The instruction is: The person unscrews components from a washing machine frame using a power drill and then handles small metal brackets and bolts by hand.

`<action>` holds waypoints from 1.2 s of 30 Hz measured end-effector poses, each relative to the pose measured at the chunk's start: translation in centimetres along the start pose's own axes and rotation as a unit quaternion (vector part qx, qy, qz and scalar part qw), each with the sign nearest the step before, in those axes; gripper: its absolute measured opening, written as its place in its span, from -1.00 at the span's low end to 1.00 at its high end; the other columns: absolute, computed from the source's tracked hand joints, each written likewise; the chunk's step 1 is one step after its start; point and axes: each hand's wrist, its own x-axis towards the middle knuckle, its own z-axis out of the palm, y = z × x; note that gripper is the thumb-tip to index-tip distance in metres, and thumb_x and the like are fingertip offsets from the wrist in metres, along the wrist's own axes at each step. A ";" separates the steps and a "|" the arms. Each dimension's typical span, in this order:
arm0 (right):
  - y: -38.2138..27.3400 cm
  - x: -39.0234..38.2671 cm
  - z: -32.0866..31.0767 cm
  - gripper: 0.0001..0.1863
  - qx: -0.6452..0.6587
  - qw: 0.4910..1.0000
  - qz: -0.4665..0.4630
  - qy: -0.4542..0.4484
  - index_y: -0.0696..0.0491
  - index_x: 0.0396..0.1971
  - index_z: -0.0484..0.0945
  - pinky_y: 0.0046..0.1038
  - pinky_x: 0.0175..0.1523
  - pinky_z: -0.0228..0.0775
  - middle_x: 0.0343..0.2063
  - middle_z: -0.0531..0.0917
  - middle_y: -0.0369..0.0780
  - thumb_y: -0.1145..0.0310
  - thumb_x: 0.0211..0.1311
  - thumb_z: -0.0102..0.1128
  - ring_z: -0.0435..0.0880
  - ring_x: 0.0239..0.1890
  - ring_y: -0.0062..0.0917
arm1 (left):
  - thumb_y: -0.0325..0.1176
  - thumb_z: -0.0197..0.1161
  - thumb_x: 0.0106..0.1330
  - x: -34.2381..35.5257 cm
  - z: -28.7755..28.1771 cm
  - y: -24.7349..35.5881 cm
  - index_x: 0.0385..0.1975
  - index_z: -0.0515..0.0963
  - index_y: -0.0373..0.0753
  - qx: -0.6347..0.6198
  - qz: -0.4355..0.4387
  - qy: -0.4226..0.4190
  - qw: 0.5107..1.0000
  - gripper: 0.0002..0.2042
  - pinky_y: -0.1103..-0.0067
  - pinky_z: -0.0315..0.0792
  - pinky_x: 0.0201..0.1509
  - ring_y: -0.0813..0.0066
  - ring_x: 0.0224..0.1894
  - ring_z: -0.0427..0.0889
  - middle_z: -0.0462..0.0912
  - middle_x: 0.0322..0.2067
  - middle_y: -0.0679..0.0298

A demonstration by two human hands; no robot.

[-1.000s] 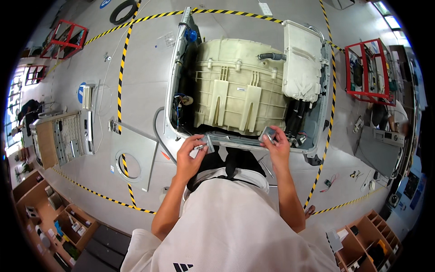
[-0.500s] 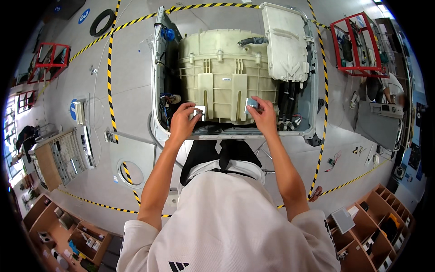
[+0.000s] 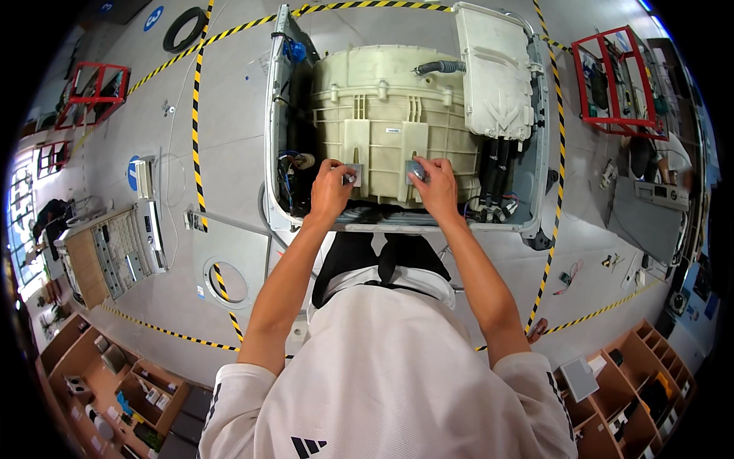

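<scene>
In front of me stands an opened washing machine (image 3: 271, 145) with its large cream plastic tub (image 3: 386, 65) showing. Two raised ribs with slots run down the tub's near side. My left hand (image 3: 333, 187) pinches a small grey metal plate (image 3: 358, 175) against the left rib (image 3: 356, 138). A second small metal plate (image 3: 410, 167) is pinched in my right hand (image 3: 436, 185) at the right rib (image 3: 415, 136). My fingers partly cover both plates, so I cannot tell how they sit in the slots.
A white plastic box (image 3: 497, 76) covers the tub's far right, with black hoses (image 3: 498, 172) below it. Wires (image 3: 290, 172) hang inside the left wall. A panel with a round hole (image 3: 229, 260) lies on the floor at left. A red-framed cart (image 3: 612, 122) stands at right.
Both hands have come closer together. The left plate has moved right and the right plate left, each onto its rib of the tub. The view has shifted slightly.
</scene>
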 end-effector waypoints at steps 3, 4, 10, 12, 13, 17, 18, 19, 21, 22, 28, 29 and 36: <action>-0.1 -0.1 0.2 -0.57 -0.020 1.000 0.005 0.015 0.06 -0.12 0.51 -0.43 -0.20 0.40 -0.30 0.46 -0.18 0.34 -0.07 0.34 0.53 -0.31 -0.40 | -0.47 0.33 -0.05 -0.1 0.3 -0.3 -0.40 0.57 -0.26 -0.018 -0.009 0.009 1.000 -0.82 0.44 0.42 -0.19 0.24 -0.27 0.53 0.49 -0.33 0.17; -0.1 -0.1 0.3 -0.58 -0.013 1.000 0.008 0.019 0.05 -0.14 0.50 -0.40 -0.21 0.40 -0.32 0.46 -0.17 0.34 -0.08 0.34 0.53 -0.31 -0.37 | -0.47 0.33 -0.05 -0.2 0.4 -0.4 -0.40 0.56 -0.27 -0.028 -0.011 0.013 0.999 -0.82 0.44 0.42 -0.19 0.24 -0.28 0.53 0.49 -0.34 0.17; 0.3 -0.1 0.1 -0.61 0.026 0.999 0.023 0.022 0.06 -0.20 0.48 -0.37 -0.20 0.42 -0.35 0.49 -0.17 0.36 -0.10 0.35 0.55 -0.32 -0.34 | -0.48 0.33 -0.05 -0.2 0.3 0.1 -0.42 0.55 -0.29 -0.032 -0.019 0.023 0.999 -0.83 0.45 0.44 -0.20 0.25 -0.29 0.56 0.51 -0.36 0.14; 0.7 -0.2 0.1 -0.60 0.048 0.998 0.037 0.016 0.07 -0.20 0.48 -0.38 -0.20 0.42 -0.34 0.50 -0.18 0.37 -0.11 0.35 0.55 -0.31 -0.36 | -0.47 0.32 -0.04 -0.3 0.4 -0.2 -0.44 0.54 -0.29 -0.045 -0.022 0.017 0.999 -0.84 0.40 0.43 -0.21 0.16 -0.28 0.53 0.50 -0.33 0.11; 1.0 -0.3 0.1 -0.60 0.056 0.997 0.040 0.018 0.07 -0.20 0.47 -0.39 -0.19 0.42 -0.33 0.50 -0.18 0.37 -0.11 0.35 0.55 -0.31 -0.37 | -0.46 0.31 -0.03 -0.2 0.5 -0.2 -0.45 0.53 -0.29 -0.052 -0.024 0.013 0.998 -0.85 0.38 0.43 -0.21 0.11 -0.27 0.52 0.49 -0.32 0.10; 1.0 -0.8 0.2 -0.58 0.058 0.997 0.053 0.021 0.06 -0.18 0.46 -0.39 -0.20 0.42 -0.32 0.51 -0.19 0.37 -0.11 0.35 0.56 -0.31 -0.39 | -0.46 0.33 -0.04 -0.2 0.9 0.0 -0.45 0.55 -0.32 -0.033 -0.018 0.035 0.999 -0.84 0.44 0.45 -0.24 0.20 -0.30 0.56 0.52 -0.35 0.11; 0.7 -0.8 0.3 -0.58 0.051 0.997 0.055 0.021 0.05 -0.17 0.45 -0.39 -0.20 0.42 -0.33 0.51 -0.19 0.36 -0.10 0.34 0.56 -0.31 -0.38 | -0.46 0.33 -0.04 -0.3 0.9 0.1 -0.45 0.55 -0.32 -0.032 -0.025 0.037 0.998 -0.84 0.44 0.45 -0.24 0.19 -0.31 0.56 0.52 -0.35 0.11; 0.4 -0.8 0.3 -0.58 0.036 0.998 0.057 0.019 0.05 -0.17 0.45 -0.38 -0.21 0.42 -0.33 0.51 -0.19 0.35 -0.10 0.34 0.56 -0.31 -0.37 | -0.46 0.34 -0.04 -0.3 1.0 0.2 -0.45 0.56 -0.32 -0.031 -0.031 0.039 0.998 -0.84 0.44 0.45 -0.24 0.19 -0.31 0.56 0.52 -0.35 0.10; 0.1 -0.8 0.2 -0.58 0.005 0.998 0.058 0.017 0.04 -0.17 0.44 -0.36 -0.22 0.42 -0.33 0.51 -0.19 0.34 -0.09 0.34 0.56 -0.31 -0.36 | -0.45 0.34 -0.04 -0.4 0.8 0.5 -0.46 0.55 -0.32 -0.016 -0.022 0.043 0.999 -0.84 0.45 0.46 -0.26 0.18 -0.31 0.55 0.51 -0.34 0.10; 0.0 -0.8 0.1 -0.58 0.011 0.998 0.065 0.012 0.04 -0.18 0.45 -0.36 -0.22 0.42 -0.33 0.51 -0.19 0.33 -0.09 0.34 0.56 -0.31 -0.35 | -0.45 0.34 -0.04 -0.4 0.8 0.6 -0.47 0.55 -0.32 -0.009 -0.017 0.045 0.999 -0.84 0.45 0.46 -0.27 0.18 -0.31 0.55 0.51 -0.34 0.09; 0.1 -0.7 -0.1 -0.59 0.018 0.997 0.071 0.001 0.03 -0.19 0.45 -0.33 -0.23 0.42 -0.34 0.50 -0.18 0.33 -0.10 0.34 0.55 -0.30 -0.30 | -0.44 0.34 -0.04 -0.4 1.3 0.2 -0.46 0.56 -0.31 -0.019 -0.037 0.026 0.999 -0.85 0.47 0.47 -0.31 0.20 -0.30 0.54 0.50 -0.33 0.12; 0.2 -0.7 0.0 -0.59 0.016 0.998 0.068 0.002 0.04 -0.19 0.45 -0.33 -0.23 0.42 -0.34 0.50 -0.18 0.33 -0.10 0.34 0.55 -0.30 -0.30 | -0.44 0.33 -0.03 -0.4 1.2 0.2 -0.47 0.55 -0.30 -0.024 -0.038 0.025 0.999 -0.85 0.43 0.45 -0.28 0.16 -0.29 0.53 0.48 -0.32 0.11; -0.3 -0.5 0.2 -0.62 0.038 0.998 0.040 0.032 0.05 -0.21 0.47 -0.36 -0.24 0.43 -0.34 0.50 -0.16 0.37 -0.11 0.33 0.56 -0.33 -0.32 | -0.45 0.33 -0.04 -0.5 1.4 -0.4 -0.45 0.55 -0.30 -0.034 -0.016 0.039 0.999 -0.84 0.43 0.45 -0.28 0.19 -0.32 0.54 0.49 -0.33 0.11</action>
